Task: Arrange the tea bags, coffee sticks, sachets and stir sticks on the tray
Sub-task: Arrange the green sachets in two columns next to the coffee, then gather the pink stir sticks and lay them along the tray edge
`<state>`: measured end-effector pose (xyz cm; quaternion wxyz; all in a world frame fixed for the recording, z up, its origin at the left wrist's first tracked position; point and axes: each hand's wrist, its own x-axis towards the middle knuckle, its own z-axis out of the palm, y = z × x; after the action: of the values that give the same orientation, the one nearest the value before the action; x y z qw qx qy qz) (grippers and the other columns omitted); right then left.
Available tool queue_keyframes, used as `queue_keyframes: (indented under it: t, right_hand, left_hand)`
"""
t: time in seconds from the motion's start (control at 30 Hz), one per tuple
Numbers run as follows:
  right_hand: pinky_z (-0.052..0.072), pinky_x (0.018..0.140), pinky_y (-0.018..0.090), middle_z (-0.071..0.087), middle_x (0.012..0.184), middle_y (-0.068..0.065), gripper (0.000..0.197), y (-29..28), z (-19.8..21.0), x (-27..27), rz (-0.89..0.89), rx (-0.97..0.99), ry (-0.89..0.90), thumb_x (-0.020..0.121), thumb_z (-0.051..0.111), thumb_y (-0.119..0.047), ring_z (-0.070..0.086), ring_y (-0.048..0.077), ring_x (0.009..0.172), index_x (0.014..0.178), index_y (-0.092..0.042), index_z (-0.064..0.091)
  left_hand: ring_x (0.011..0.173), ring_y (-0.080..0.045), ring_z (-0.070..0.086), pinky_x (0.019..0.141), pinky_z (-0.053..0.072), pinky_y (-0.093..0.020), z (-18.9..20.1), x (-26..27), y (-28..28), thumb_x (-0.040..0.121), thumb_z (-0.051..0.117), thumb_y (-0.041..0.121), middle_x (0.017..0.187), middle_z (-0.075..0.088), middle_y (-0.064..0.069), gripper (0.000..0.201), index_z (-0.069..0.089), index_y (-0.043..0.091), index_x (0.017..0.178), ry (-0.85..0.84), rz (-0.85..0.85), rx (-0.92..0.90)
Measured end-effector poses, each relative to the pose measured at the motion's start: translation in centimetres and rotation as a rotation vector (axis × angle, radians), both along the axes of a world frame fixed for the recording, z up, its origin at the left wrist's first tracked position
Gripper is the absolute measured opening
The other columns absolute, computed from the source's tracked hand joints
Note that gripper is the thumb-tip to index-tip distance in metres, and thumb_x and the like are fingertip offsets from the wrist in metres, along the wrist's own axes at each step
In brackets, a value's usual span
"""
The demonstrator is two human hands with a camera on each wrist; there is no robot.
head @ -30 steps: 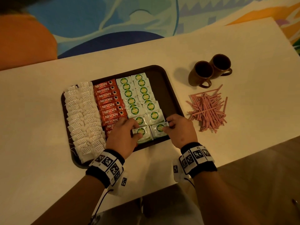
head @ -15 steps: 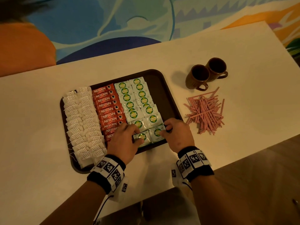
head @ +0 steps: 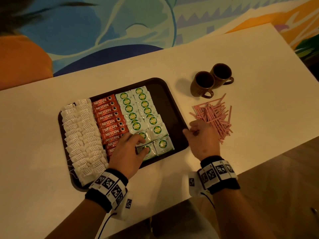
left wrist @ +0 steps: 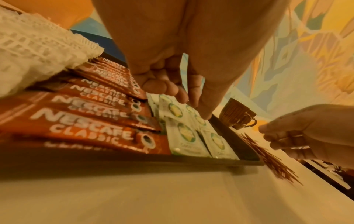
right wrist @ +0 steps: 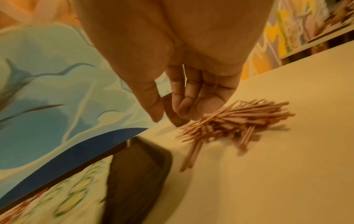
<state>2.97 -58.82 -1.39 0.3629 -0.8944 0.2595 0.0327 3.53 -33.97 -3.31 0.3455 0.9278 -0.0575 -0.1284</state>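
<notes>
A dark brown tray (head: 172, 114) holds white tea bags (head: 81, 135) on its left, red coffee sticks (head: 110, 119) beside them, and green-and-white sachets (head: 143, 109) in two columns. My left hand (head: 140, 144) rests over the nearest sachets, fingertips and thumb touching them; the left wrist view shows the thumb tip down on a sachet (left wrist: 184, 133) with nothing pinched. My right hand (head: 191, 131) hovers, loosely curled and empty, between the tray's right rim and a pile of pink stir sticks (head: 215, 116). In the right wrist view its fingers (right wrist: 184, 109) hang just above the pile (right wrist: 239, 118).
Two brown mugs (head: 203, 83) (head: 221, 73) stand side by side on the white table, behind the stir sticks. The tray's right strip (right wrist: 138, 166) is bare. The table's near edge runs just below my wrists, with wooden floor beyond.
My right hand has left the nearest sachet and moved right, off the tray, to the edge of the stir stick pile. My left hand has stayed on the near sachets.
</notes>
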Motion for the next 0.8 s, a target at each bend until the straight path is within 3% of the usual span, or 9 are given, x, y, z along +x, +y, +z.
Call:
queue_keyframes:
  t: [0.1, 0.2, 0.33, 0.53, 0.6, 0.7, 0.8]
  right_hand:
    - [0.057, 0.088, 0.039, 0.069, 0.101, -0.001, 0.030, -3.1, 0.7, 0.2, -0.124, -0.019, -0.020, 0.089, 0.078, -0.029, 0.066, 0.022, 0.096, 0.114, -0.017, 0.068]
    - [0.052, 0.097, 0.046, 0.063, 0.116, 0.009, 0.049, -6.0, 0.8, 0.6, -0.227, -0.104, 0.038, 0.086, 0.079, -0.039, 0.059, 0.032, 0.112, 0.124, -0.014, 0.064]
    - [0.043, 0.104, 0.049, 0.050, 0.137, 0.017, 0.081, -8.3, 0.4, 1.2, -0.262, -0.210, 0.190, 0.078, 0.080, -0.056, 0.044, 0.038, 0.128, 0.138, -0.009, 0.051]
    - [0.045, 0.104, 0.055, 0.045, 0.140, 0.016, 0.107, -9.3, -0.7, 2.3, -0.231, -0.251, 0.327, 0.065, 0.076, -0.078, 0.042, 0.037, 0.130, 0.141, -0.011, 0.041]
    - [0.046, 0.103, 0.055, 0.045, 0.139, 0.014, 0.110, -9.4, -0.9, 2.8, -0.203, -0.256, 0.350, 0.061, 0.073, -0.083, 0.042, 0.036, 0.129, 0.140, -0.014, 0.041]
    - [0.045, 0.102, 0.053, 0.046, 0.136, 0.011, 0.100, -9.5, -1.1, 3.5, -0.178, -0.256, 0.337, 0.066, 0.072, -0.078, 0.043, 0.034, 0.127, 0.137, -0.015, 0.044]
    - [0.047, 0.099, 0.053, 0.049, 0.131, 0.011, 0.080, -9.8, -1.2, 4.2, -0.162, -0.242, 0.316, 0.075, 0.072, -0.067, 0.046, 0.034, 0.124, 0.131, -0.015, 0.048]
  left_hand:
    - [0.094, -0.011, 0.058, 0.083, 0.053, -0.034, 0.5, 0.7, -0.7, 0.084, 0.081, 0.025, 0.103, 0.055, 0.009, 0.021, 0.066, 0.028, 0.099, -0.026, -0.041, -0.030]
    - [0.090, -0.005, 0.058, 0.079, 0.057, -0.031, 1.3, 1.7, -2.5, 0.087, 0.079, 0.026, 0.104, 0.055, 0.010, 0.020, 0.065, 0.029, 0.101, -0.025, -0.087, -0.068]
    - [0.081, 0.000, 0.056, 0.067, 0.046, -0.012, 2.6, 3.5, -6.5, 0.089, 0.076, 0.028, 0.102, 0.056, 0.010, 0.020, 0.063, 0.029, 0.104, 0.003, -0.153, -0.088]
    - [0.081, -0.002, 0.060, 0.072, 0.050, -0.015, 3.5, 6.2, -13.9, 0.088, 0.077, 0.029, 0.099, 0.059, 0.008, 0.022, 0.064, 0.026, 0.106, 0.058, -0.223, -0.147]
    - [0.081, -0.004, 0.061, 0.075, 0.056, -0.023, 3.2, 7.0, -16.0, 0.089, 0.076, 0.032, 0.101, 0.059, 0.009, 0.024, 0.062, 0.027, 0.108, 0.092, -0.261, -0.128]
    - [0.088, -0.012, 0.063, 0.081, 0.059, -0.036, 2.5, 7.9, -18.7, 0.088, 0.074, 0.034, 0.107, 0.059, 0.007, 0.027, 0.057, 0.031, 0.108, 0.164, -0.302, -0.059]
    - [0.101, -0.020, 0.063, 0.092, 0.057, -0.042, 2.0, 8.4, -21.1, 0.090, 0.071, 0.034, 0.121, 0.056, 0.000, 0.035, 0.055, 0.028, 0.121, 0.217, -0.299, 0.029]
